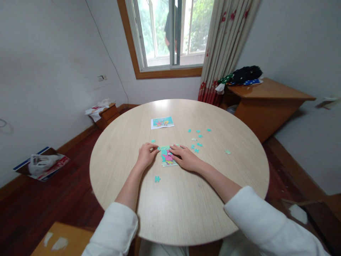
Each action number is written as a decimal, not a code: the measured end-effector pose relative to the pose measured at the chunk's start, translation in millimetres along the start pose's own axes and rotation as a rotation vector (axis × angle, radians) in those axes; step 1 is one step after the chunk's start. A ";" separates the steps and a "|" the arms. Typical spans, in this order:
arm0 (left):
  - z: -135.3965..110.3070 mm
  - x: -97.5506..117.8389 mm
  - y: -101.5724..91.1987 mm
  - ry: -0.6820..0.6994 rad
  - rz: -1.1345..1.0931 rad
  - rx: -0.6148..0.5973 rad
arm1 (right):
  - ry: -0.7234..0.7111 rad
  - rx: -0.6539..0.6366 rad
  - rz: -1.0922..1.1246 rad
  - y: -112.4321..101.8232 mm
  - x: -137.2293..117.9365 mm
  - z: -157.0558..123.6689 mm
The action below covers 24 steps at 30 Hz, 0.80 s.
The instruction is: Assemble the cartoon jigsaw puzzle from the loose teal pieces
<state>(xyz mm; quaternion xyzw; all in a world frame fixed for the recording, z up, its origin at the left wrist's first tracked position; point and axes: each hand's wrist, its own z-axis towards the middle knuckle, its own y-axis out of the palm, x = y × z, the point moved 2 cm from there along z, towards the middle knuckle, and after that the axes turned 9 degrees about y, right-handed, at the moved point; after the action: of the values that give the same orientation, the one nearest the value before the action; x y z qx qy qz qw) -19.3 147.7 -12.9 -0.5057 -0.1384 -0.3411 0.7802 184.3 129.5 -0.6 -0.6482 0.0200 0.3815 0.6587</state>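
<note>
Round table [186, 206] under the window | puzzle [168, 159] partly joined, lying right at the fingertips | left hand [146, 155] curled at its top-left corner, grip unclear | right hand [186, 158] flat, fingers spread, pressing it down | loose pieces [195, 140] unplaced just beyond the right fingers, single piece [157, 179] nearer than the left fingers | guide picture [162, 122] farther ahead, nothing in the way

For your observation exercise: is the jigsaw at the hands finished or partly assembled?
Partly assembled: the jigsaw is a small patch; loose turquoise pieces lie scattered on the table.
</note>
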 end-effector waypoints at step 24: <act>-1.1 11.0 -3.5 -0.046 0.105 -0.079 | 0.000 -0.021 -0.078 -1.9 -3.2 -0.5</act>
<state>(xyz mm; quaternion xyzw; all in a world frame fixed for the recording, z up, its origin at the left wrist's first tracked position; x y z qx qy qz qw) -13.8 141.4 -4.8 -0.5506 -0.1157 -0.2931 0.7730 183.2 127.8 2.6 -0.6552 -0.0092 0.3558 0.6663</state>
